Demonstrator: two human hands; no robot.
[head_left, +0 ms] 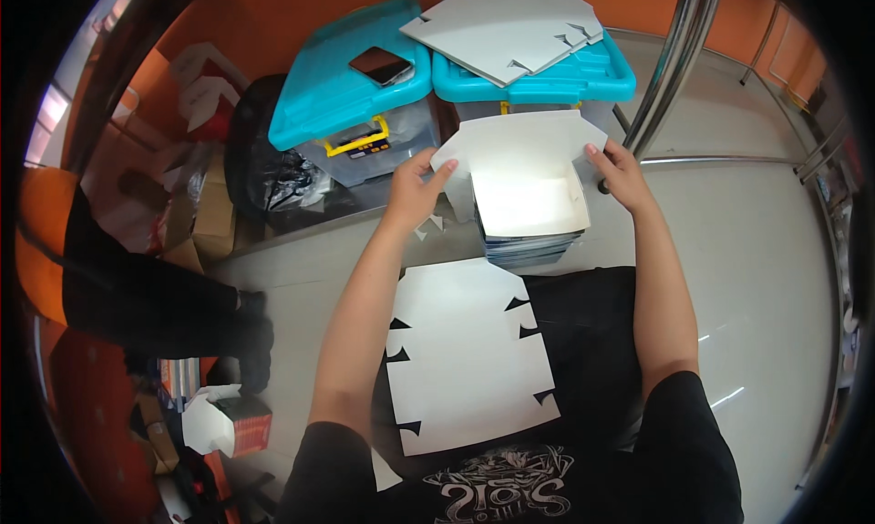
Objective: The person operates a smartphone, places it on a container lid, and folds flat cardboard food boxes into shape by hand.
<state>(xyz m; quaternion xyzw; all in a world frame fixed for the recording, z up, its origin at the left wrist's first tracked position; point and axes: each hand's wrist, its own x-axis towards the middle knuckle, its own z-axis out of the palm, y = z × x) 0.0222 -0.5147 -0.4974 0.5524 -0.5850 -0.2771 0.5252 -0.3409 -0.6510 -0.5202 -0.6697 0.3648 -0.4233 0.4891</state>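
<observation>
While hands [421, 189] pinch flared cardboard [519, 141], flat notched sheet [469, 355]

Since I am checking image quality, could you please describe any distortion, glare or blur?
Head view: fisheye distortion, black corners and edges bowing near the rim; head view, right: white glare streaks on the glossy grey floor; head view, centre: no obvious motion blur on the bare left hand or bare right hand.
</observation>
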